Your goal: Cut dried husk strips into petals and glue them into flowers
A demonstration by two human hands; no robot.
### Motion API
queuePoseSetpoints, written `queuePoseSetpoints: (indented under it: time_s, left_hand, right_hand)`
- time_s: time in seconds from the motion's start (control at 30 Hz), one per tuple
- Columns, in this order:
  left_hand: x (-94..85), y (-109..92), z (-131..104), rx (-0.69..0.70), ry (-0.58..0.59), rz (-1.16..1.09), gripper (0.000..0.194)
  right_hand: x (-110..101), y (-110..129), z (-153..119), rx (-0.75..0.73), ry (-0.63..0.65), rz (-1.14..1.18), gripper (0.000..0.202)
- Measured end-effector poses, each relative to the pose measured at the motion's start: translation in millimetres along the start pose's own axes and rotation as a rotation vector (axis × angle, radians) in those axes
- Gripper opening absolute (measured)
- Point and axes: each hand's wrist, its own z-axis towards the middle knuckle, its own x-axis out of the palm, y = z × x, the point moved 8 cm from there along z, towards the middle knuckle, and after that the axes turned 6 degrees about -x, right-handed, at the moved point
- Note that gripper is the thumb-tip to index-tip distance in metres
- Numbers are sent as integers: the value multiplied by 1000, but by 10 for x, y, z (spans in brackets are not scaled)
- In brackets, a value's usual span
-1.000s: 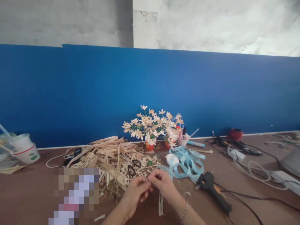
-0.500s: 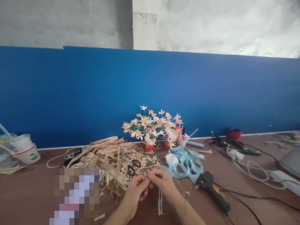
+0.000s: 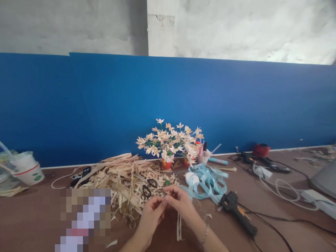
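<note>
My left hand (image 3: pixel 152 217) and my right hand (image 3: pixel 181 204) meet at the fingertips near the table's front middle. Both are closed in a pinch; whatever lies between the fingers is too small to make out. Pale dry strips (image 3: pixel 179 227) show below my right hand. Just beyond the hands lie black-handled scissors (image 3: pixel 149 187) on a heap of dry husk strips (image 3: pixel 123 178). Behind stand pale flowers (image 3: pixel 164 138) in small red pots (image 3: pixel 166 163). Light blue ribbon (image 3: pixel 207 182) lies beyond my right hand.
A black glue gun (image 3: pixel 237 213) with its cord lies on the brown table (image 3: pixel 223 238) at the right. Farther right are cables, a white power strip (image 3: pixel 319 203) and a red object (image 3: pixel 261 149). A white cup (image 3: pixel 30 175) stands at the left. A blue panel (image 3: pixel 168 91) rises behind.
My right hand's index finger has lifted and stretched a little, while the thumbs stay close together. The view has shifted very slightly.
</note>
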Motion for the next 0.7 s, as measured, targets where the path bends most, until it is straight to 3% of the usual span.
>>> queuePoseSetpoints:
  time_s: [0.13, 0.4, 0.53, 0.57, 0.63, 0.7]
  left_hand:
    - [11, -10, -10, 0, 7, 2, 39]
    - [-36, -104, 16, 152, -27, 168, 32]
    - [-76, -133, 6, 222, -35, 269, 33]
    - [-98, -128, 9, 228, -46, 281, 34]
    - [-140, -108, 21, 229, -68, 303, 35]
    - [-169, -83, 32, 221, -79, 305, 37]
  right_hand:
    - [27, 19, 5, 35, 34, 124, 31]
    - [-54, 34, -9, -13, -110, -114, 28]
    - [-38, 129, 6, -34, -56, -250, 14]
    - [-72, 191, 12, -39, -28, -293, 8]
    - [-281, 336, 2, -11, -25, -438, 23]
    - [-701, 481, -78, 94, -120, -737, 20]
